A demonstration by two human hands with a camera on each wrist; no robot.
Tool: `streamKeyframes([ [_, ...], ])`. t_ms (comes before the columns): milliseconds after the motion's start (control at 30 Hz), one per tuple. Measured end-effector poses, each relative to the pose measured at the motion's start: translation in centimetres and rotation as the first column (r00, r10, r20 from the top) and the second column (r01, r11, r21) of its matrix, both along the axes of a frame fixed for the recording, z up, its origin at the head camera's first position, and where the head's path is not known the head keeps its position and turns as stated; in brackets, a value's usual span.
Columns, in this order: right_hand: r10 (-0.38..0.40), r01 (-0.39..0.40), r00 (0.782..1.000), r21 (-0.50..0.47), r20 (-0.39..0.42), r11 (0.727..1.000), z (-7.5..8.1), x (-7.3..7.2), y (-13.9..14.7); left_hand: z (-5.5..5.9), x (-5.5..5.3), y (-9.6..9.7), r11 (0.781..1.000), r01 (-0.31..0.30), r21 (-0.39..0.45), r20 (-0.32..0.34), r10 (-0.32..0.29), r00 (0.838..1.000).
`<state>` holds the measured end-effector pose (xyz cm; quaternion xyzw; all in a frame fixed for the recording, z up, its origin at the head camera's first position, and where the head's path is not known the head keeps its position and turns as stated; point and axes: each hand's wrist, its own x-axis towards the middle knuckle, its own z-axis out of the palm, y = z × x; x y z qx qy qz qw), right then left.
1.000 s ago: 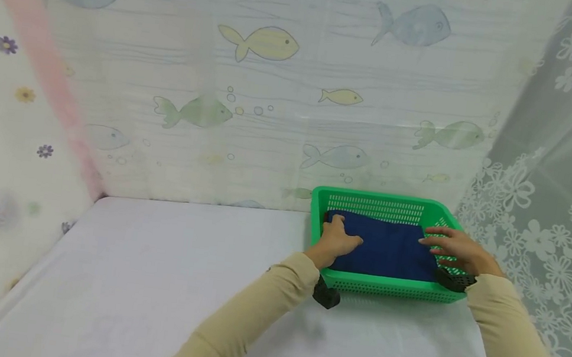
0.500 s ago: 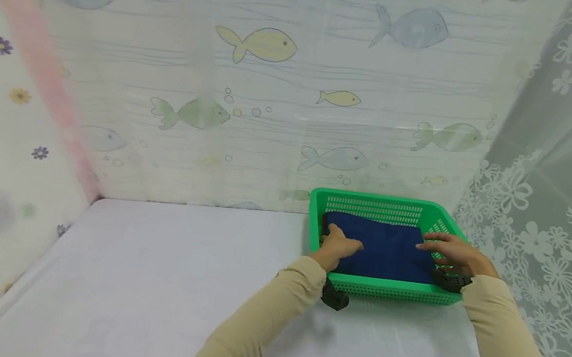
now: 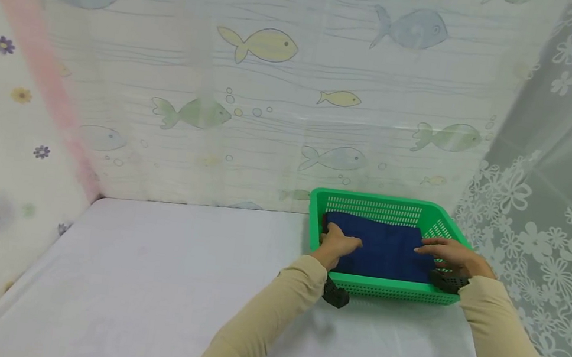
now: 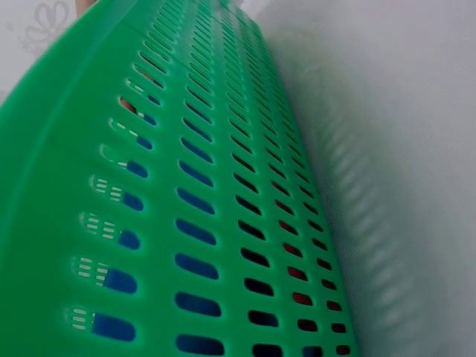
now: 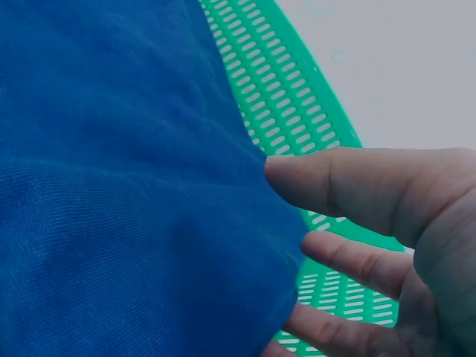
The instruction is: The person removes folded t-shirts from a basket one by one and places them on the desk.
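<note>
At the right of the worktop (image 3: 155, 281): green basket (image 3: 380, 283), with the blue cloth (image 3: 384, 250) lying inside, mostly flat and covering much of its floor
Handling the cloth: I judge the step in hand to be steadying or adjusting it by its two side edges; I would work both sides evenly, keep the fabric smooth and avoid snagging the slotted walls
Loose right edge: I would mind it, since soft cloth may crease if pushed from one side only
Left-hand grip (image 3: 336, 249): wide, thumb and forefinger spread over the cloth's left part; lower fingers partly hidden, so I cannot tell how firmly they touch
Right-hand grip (image 3: 450, 255): moderately wide, not clamped; in the right wrist view I see the thumb tip at the cloth's edge, the lowest fingers passing behind it
</note>
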<state>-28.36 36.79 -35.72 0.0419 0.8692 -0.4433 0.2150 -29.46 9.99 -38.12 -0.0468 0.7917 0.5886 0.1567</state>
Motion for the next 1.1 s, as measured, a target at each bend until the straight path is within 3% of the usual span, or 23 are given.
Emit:
streamKeyframes([
  [367,-0.002,0.002,1.0,-0.019,0.006,1.0,-0.25,-0.32,-0.24,0.0,0.02,0.26,0.999,-0.034,0.026,-0.136,0.038,0.99],
  [700,0.082,-0.081,0.996,0.032,-0.03,0.996,0.12,-0.87,-0.46,0.05,-0.08,0.33,1.0,0.022,-0.002,-0.099,-0.022,0.995],
  [1100,0.14,-0.134,0.989,0.109,-0.045,0.985,-0.58,-0.91,-0.57,-0.02,0.07,0.32,1.0,-0.001,0.02,-0.128,0.003,0.992],
])
